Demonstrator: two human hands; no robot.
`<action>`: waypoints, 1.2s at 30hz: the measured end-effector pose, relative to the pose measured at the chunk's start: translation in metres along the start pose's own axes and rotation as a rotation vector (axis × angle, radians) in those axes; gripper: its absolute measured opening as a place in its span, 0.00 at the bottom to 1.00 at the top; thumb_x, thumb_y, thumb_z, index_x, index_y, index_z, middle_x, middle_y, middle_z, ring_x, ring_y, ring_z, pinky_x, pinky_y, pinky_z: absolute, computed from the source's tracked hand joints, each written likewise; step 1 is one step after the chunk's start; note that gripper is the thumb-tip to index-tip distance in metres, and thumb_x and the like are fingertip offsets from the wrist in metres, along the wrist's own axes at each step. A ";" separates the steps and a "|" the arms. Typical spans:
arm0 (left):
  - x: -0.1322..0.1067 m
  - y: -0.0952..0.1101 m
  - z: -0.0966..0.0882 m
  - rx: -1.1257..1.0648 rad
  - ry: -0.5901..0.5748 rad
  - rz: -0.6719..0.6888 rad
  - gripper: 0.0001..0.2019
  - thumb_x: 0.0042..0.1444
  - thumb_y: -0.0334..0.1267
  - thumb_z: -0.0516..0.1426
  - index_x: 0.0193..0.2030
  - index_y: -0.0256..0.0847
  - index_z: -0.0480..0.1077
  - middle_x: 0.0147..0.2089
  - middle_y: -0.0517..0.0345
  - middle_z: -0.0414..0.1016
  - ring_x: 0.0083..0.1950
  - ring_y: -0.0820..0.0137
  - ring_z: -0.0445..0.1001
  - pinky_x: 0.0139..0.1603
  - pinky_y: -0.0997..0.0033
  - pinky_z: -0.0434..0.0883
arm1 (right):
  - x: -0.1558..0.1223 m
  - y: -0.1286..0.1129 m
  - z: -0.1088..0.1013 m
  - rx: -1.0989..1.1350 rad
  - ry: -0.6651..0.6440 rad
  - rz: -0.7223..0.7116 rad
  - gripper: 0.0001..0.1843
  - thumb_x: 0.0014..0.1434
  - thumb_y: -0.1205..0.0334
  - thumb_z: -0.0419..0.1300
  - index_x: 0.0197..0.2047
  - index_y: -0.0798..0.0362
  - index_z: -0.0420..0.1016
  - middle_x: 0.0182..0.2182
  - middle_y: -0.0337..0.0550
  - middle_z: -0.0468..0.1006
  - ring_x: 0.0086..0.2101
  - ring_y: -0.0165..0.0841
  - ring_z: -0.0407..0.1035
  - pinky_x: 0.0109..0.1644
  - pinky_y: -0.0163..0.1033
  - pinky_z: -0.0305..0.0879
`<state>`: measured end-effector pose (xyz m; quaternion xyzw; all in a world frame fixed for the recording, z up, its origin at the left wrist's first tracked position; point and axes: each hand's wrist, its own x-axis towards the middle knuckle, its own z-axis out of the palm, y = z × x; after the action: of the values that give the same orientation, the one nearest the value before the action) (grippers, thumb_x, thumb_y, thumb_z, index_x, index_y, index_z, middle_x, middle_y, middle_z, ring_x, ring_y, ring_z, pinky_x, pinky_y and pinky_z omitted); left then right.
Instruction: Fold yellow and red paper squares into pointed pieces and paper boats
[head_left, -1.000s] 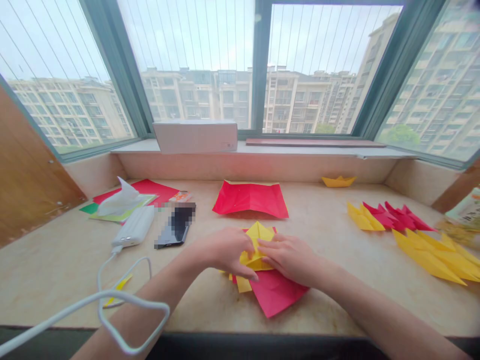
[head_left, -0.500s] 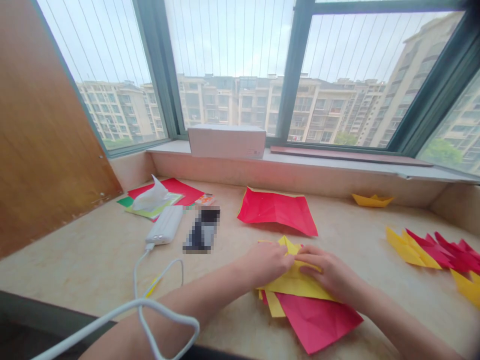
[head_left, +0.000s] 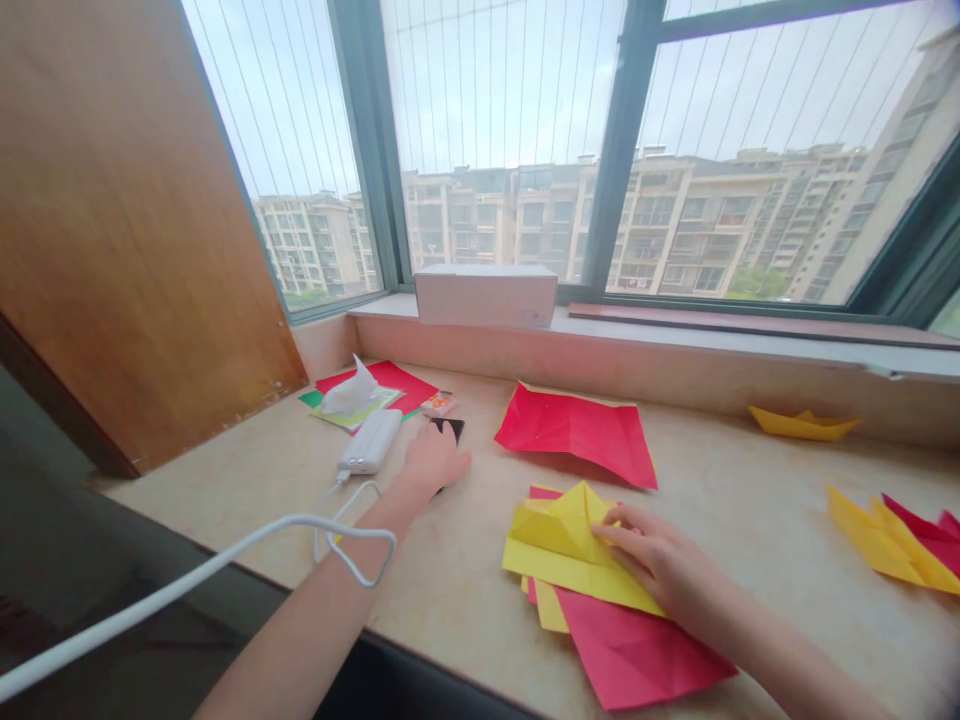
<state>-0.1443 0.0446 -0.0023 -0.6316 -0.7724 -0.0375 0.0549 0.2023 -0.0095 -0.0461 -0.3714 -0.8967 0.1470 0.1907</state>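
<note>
My left hand [head_left: 433, 458] lies over a black phone [head_left: 451, 428] on the stone sill, fingers loosely spread on it; only the phone's far corner shows. My right hand [head_left: 660, 560] rests flat on a partly folded yellow paper [head_left: 562, 540], fingers stretched out. That yellow paper lies on top of a red sheet [head_left: 637, 655] and another yellow sheet near the front edge.
A white power bank [head_left: 370, 441] with a white cable [head_left: 225, 560] lies left of the phone. Behind it lie a tissue and coloured sheets [head_left: 360, 395]. A creased red sheet [head_left: 577, 430], a yellow paper boat [head_left: 802, 424], folded pieces [head_left: 892, 535] and a white box [head_left: 486, 295] are farther off.
My left hand left the yellow paper and reached left onto the phone. My right hand stays on the paper. The view has turned to the left.
</note>
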 end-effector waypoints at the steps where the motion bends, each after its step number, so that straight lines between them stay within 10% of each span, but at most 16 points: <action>1: 0.001 0.001 0.002 0.007 0.005 -0.038 0.27 0.57 0.47 0.56 0.57 0.27 0.67 0.55 0.28 0.72 0.57 0.44 0.71 0.52 0.53 0.70 | 0.000 -0.001 0.000 -0.006 -0.003 0.001 0.18 0.67 0.67 0.50 0.53 0.49 0.78 0.49 0.51 0.76 0.47 0.41 0.72 0.53 0.45 0.69; 12: 0.007 -0.001 0.009 0.000 0.069 -0.157 0.35 0.58 0.47 0.53 0.67 0.24 0.53 0.52 0.30 0.75 0.57 0.46 0.72 0.52 0.58 0.68 | -0.001 0.000 0.002 -0.050 0.013 -0.046 0.20 0.67 0.69 0.49 0.55 0.48 0.76 0.49 0.51 0.76 0.46 0.42 0.73 0.52 0.46 0.70; 29: 0.006 0.002 0.008 0.000 0.108 -0.150 0.26 0.58 0.46 0.55 0.56 0.25 0.67 0.52 0.28 0.74 0.56 0.45 0.72 0.54 0.53 0.68 | -0.003 -0.008 -0.007 -0.059 -0.020 -0.013 0.23 0.63 0.72 0.51 0.56 0.47 0.76 0.53 0.53 0.75 0.50 0.47 0.72 0.55 0.52 0.70; 34: -0.019 0.035 -0.011 -0.011 0.182 0.106 0.21 0.64 0.42 0.51 0.60 0.33 0.65 0.68 0.35 0.61 0.68 0.52 0.60 0.63 0.55 0.62 | -0.005 -0.005 -0.004 -0.046 -0.029 -0.010 0.21 0.66 0.68 0.51 0.57 0.45 0.75 0.53 0.51 0.75 0.50 0.45 0.72 0.55 0.49 0.71; 36: -0.036 0.059 -0.020 -0.062 0.232 0.480 0.16 0.68 0.40 0.48 0.55 0.38 0.69 0.66 0.43 0.65 0.66 0.58 0.63 0.64 0.58 0.62 | -0.006 -0.002 0.000 -0.034 -0.012 -0.015 0.19 0.67 0.64 0.51 0.58 0.43 0.74 0.54 0.50 0.74 0.51 0.44 0.72 0.55 0.49 0.71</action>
<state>-0.0785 0.0187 0.0125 -0.7895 -0.5876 -0.1194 0.1310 0.2055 -0.0154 -0.0469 -0.3671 -0.9029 0.1327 0.1802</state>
